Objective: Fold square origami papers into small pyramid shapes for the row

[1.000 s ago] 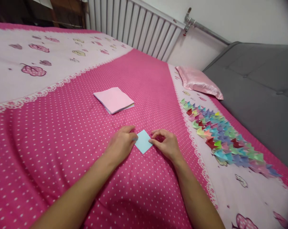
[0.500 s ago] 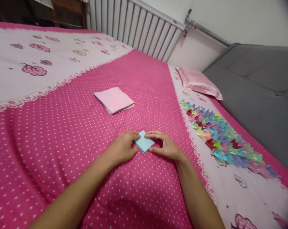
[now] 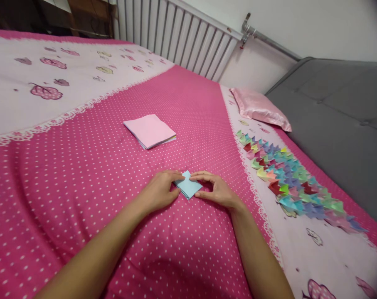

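On the dotted pink bed (image 3: 163,253), a small blue paper (image 3: 190,189) lies folded into a layered diamond. At the paper's left corner, the left hand (image 3: 161,189) is clamped on it, fingertips on top and thumb at the lower edge; at the paper's right corner, the right hand (image 3: 218,190) does the same. Beyond the paper, slightly left, lies a pink-topped stack (image 3: 151,131). Right of the paper are rows of colourful folded shapes (image 3: 291,203) and, farther off, a pillow (image 3: 259,108)
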### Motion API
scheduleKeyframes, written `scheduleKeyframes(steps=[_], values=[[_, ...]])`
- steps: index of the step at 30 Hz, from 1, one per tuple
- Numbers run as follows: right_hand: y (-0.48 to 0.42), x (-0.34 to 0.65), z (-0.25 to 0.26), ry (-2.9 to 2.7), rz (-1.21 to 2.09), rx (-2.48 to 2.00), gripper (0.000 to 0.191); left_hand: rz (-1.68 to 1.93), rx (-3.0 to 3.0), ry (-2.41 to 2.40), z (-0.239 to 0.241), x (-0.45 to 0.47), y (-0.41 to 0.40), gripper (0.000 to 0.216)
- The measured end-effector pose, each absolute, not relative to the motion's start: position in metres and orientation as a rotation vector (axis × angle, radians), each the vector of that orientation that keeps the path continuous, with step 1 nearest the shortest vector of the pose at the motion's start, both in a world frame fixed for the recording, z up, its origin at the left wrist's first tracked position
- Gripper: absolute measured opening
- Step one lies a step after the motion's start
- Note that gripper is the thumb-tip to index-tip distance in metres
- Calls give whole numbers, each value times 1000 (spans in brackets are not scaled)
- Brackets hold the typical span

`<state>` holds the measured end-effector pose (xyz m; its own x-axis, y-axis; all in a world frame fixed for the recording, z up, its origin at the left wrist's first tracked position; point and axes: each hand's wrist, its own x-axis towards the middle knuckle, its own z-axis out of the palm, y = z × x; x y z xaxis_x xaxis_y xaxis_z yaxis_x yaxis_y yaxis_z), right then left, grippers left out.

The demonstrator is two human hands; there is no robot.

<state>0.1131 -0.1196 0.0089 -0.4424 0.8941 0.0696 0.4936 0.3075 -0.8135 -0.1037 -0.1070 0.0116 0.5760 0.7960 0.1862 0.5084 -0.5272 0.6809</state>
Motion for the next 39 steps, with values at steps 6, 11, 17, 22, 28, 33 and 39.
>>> scheduleKeyframes(steps=[6, 11, 17, 22, 28, 33, 39], values=[[-119, 113, 7, -2058, 992, -1240, 41, 653, 2229, 1017, 12, -104, -107, 32], [-120, 112, 7, -2024, 1008, -1245, 37, 670, 2231, 1020, 10, -104, -107, 30], [-119, 111, 7, -1940, 1041, -1263, 28, 656, 2229, 1007, 10, -104, -107, 26], [-117, 111, 1, -1891, 1041, -1267, 22, 627, 2176, 990, 13, -104, -105, 23], [-117, 104, -4, -1816, 932, -1357, 13, 630, 2189, 1107, 10, -103, -104, 19], [-119, 99, -7, -1730, 892, -1446, 13, 641, 2227, 1366, 5, -97, -103, 19], [-121, 96, -11, -1689, 771, -1619, 21, 653, 2201, 1651, 4, -88, -103, 27]])
